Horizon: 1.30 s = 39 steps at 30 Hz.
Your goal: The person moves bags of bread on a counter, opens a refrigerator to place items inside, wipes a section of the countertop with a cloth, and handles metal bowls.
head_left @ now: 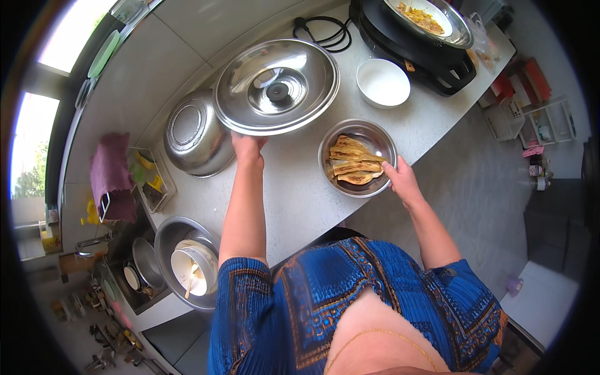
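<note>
My left hand [249, 150] is closed at the near rim of a large shiny steel pot lid [306, 94] with a black knob. Its fingertips are hidden under the lid. Closed on the right rim of a steel bowl [323, 159] is my right hand [403, 180], thumb on the inner edge. Long golden-brown strips [353, 155] that look like cooked eggplant lie in this bowl. An upturned perforated steel colander [194, 134] sits left of the lid, partly behind it. Beyond the steel bowl stands a white bowl [382, 84].
A black electric cooker [431, 75] stands at the far right, with a plate of food [425, 15] in a steel basin above it. A coiled black cord [331, 37] lies behind the lid. Near left, a grey basin [165, 250] holds dishes beside the sink [122, 290]. The counter edge [431, 140] runs diagonally.
</note>
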Motion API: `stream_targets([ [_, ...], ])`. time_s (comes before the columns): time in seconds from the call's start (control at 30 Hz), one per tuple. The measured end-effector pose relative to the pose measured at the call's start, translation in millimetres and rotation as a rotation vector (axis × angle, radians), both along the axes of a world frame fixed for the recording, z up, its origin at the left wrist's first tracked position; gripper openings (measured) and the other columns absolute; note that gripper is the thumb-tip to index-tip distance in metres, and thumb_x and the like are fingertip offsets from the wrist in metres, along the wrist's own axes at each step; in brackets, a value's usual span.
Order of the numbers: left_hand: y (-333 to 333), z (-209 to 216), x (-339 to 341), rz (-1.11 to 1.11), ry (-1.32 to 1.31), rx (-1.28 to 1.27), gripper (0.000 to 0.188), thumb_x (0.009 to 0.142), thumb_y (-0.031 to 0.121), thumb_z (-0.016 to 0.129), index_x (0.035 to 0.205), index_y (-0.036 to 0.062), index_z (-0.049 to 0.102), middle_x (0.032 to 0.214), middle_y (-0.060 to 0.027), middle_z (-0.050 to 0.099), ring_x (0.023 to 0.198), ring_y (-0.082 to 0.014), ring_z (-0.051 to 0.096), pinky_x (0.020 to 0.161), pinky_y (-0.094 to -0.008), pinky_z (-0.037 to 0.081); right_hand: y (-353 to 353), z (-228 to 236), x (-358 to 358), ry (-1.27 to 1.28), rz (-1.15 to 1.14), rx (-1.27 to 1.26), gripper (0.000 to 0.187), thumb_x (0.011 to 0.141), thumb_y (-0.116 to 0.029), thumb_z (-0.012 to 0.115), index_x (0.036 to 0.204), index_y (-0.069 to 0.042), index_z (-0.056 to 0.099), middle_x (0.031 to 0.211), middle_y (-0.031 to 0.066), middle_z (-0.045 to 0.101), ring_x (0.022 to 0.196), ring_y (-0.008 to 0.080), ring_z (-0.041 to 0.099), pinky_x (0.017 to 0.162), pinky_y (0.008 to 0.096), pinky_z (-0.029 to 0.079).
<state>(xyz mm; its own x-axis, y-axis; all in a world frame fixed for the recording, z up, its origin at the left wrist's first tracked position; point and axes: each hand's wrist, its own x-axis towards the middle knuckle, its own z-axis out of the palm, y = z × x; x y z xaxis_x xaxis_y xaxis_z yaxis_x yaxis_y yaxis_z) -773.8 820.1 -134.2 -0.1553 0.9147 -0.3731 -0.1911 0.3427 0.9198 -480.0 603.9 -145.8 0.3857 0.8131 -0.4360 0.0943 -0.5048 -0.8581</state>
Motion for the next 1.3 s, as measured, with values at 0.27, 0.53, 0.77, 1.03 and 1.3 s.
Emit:
stream_targets([
  [0.27,-143,-14,-44,0.031,-0.034,0.027,0.047,0.095,0.012,0.056,0.138,0.0028,0.042,0.132,-0.0085,0.054,0.115,-0.0185,0.056,0.096,-0.0319,0.046,-11,2,22,-0.049,-0.196,0.071,0.025,0.093,-0.025,0.058,0.107,-0.004,0.058,0.073,0.0029,0.06,0.054,0.0078,0.052,0.049,0.0253,0.045],
  [0.53,-243,0,-94,0.17,-0.003,-0.11,0.032,0.094,0.003,0.052,0.125,-0.002,0.05,0.112,-0.0074,0.059,0.098,-0.0184,0.06,0.084,-0.0336,0.052,47,-25,-1,-0.036,-0.142,0.103,0.025,0.094,-0.026,0.059,0.102,-0.002,0.056,0.074,0.0058,0.062,0.055,0.0123,0.057,0.048,0.028,0.047],
  [0.77,-264,-24,-112,0.154,0.09,-0.047,0.029,0.095,0.007,0.051,0.123,-0.0022,0.052,0.112,-0.0073,0.061,0.097,-0.0172,0.061,0.082,-0.0314,0.052,183,-29,-44,-0.097,-0.005,0.173,0.034,0.09,-0.032,0.061,0.099,0.0,0.055,0.074,0.0113,0.064,0.054,0.0172,0.06,0.051,0.0314,0.049],
  [1.03,-242,-2,-87,0.154,0.123,-0.069,0.024,0.095,0.004,0.052,0.117,-0.0038,0.055,0.105,-0.007,0.063,0.091,-0.0158,0.061,0.078,-0.0303,0.051,271,-3,-93,0.153,-0.017,0.244,0.058,0.095,-0.032,0.055,0.145,-0.008,0.036,0.101,0.0106,0.066,0.067,0.0126,0.06,0.055,0.0251,0.048],
  [1.3,-224,-24,-77,-0.005,0.159,-0.048,0.034,0.089,0.006,0.059,0.121,-0.0029,0.053,0.115,-0.0133,0.062,0.104,-0.0207,0.059,0.09,-0.0322,0.046,138,-37,-31,-0.117,0.039,0.454,0.034,0.094,-0.015,0.057,0.127,-0.005,0.055,0.098,0.0074,0.063,0.067,0.0093,0.059,0.056,0.0233,0.048],
])
